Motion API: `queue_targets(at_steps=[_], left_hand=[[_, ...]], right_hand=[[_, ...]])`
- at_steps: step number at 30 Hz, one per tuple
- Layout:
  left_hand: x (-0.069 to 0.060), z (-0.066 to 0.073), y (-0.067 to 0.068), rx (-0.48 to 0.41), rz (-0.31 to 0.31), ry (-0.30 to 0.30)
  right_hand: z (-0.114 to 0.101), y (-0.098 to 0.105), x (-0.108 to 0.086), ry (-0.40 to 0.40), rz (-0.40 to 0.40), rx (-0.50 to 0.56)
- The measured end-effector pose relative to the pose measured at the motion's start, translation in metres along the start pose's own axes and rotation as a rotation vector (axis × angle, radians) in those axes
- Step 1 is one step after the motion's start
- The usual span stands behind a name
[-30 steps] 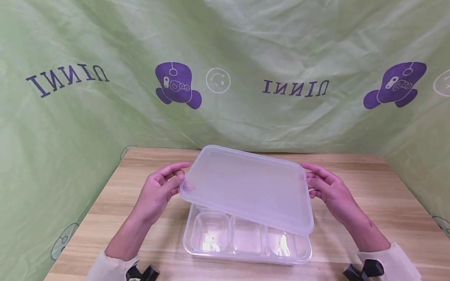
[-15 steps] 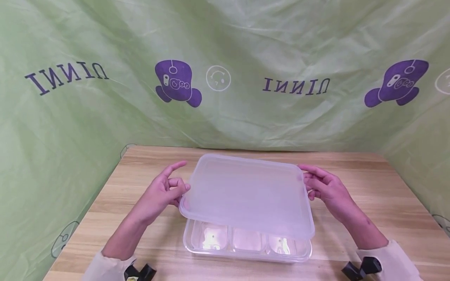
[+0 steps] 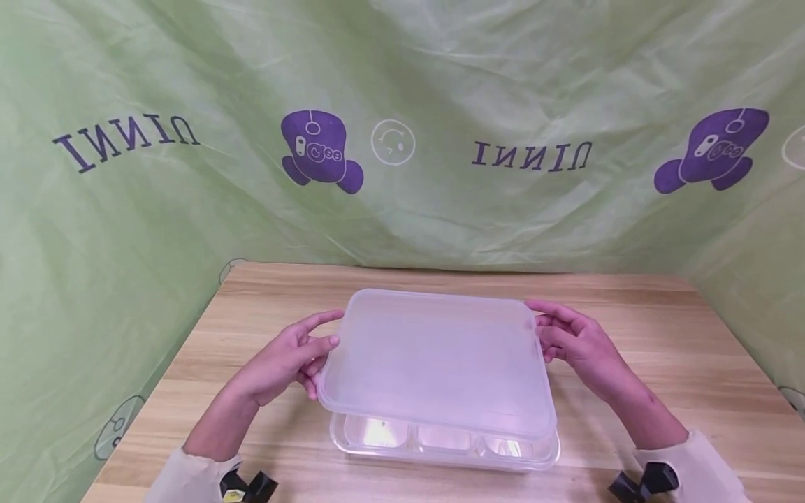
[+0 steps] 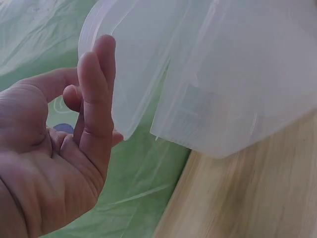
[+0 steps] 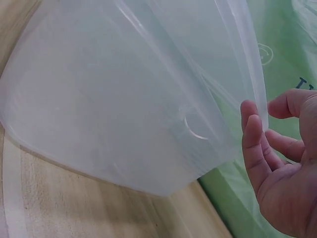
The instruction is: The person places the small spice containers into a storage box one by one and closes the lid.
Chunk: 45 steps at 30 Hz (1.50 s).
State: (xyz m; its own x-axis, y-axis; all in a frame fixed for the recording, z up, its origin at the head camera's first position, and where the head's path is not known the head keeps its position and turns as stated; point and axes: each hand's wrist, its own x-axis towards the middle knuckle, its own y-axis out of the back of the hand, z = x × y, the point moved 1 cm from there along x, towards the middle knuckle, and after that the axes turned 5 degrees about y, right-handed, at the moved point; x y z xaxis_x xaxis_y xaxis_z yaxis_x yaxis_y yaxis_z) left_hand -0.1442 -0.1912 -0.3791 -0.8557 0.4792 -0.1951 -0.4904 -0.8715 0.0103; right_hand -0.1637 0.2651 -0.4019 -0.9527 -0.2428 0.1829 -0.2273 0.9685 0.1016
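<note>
A frosted, translucent plastic lid point(image 3: 434, 360) hangs tilted over a clear food container point(image 3: 443, 457), covering most of it. Several compartments show along the container's front. At the lid's left side, my left hand point(image 3: 289, 360) holds the edge with thumb and fingers, its index finger stretched out along the rim. My right hand point(image 3: 581, 349) pinches the opposite edge near the far right corner. In the left wrist view, a gap separates the lid point(image 4: 131, 64) from the container point(image 4: 218, 109). The right wrist view has the lid's rim point(image 5: 255, 69) between thumb and fingers.
Wood-grain table point(image 3: 679, 356) surrounds the container. Green printed fabric point(image 3: 428, 216) hangs behind the table and along both sides. A black device point(image 3: 248, 485) is strapped at the left wrist, and another black device point(image 3: 644, 482) at the right.
The lid has come down and towards the front, hiding more of the compartments. Both hands have lowered with it, and the left fingers have shifted on the edge. The container has stayed put.
</note>
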Motion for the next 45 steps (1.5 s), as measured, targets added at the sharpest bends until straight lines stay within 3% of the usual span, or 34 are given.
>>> queue_targets(at_steps=[11, 19, 30, 45], left_hand=[[-0.001, -0.01, 0.001, -0.016, -0.037, 0.007], [-0.001, -0.01, 0.0, 0.068, -0.066, -0.026], [0.002, -0.014, -0.004, 0.286, 0.006, 0.002], [0.009, -0.016, -0.01, 0.442, 0.101, 0.026]], right_hand=[[0.003, 0.0, -0.001, 0.006, -0.028, 0.007], [0.001, -0.003, -0.002, 0.01, -0.025, -0.058], [-0.006, -0.008, -0.01, 0.019, -0.027, -0.232], [-0.005, -0.005, -0.021, 0.055, -0.062, -0.353]])
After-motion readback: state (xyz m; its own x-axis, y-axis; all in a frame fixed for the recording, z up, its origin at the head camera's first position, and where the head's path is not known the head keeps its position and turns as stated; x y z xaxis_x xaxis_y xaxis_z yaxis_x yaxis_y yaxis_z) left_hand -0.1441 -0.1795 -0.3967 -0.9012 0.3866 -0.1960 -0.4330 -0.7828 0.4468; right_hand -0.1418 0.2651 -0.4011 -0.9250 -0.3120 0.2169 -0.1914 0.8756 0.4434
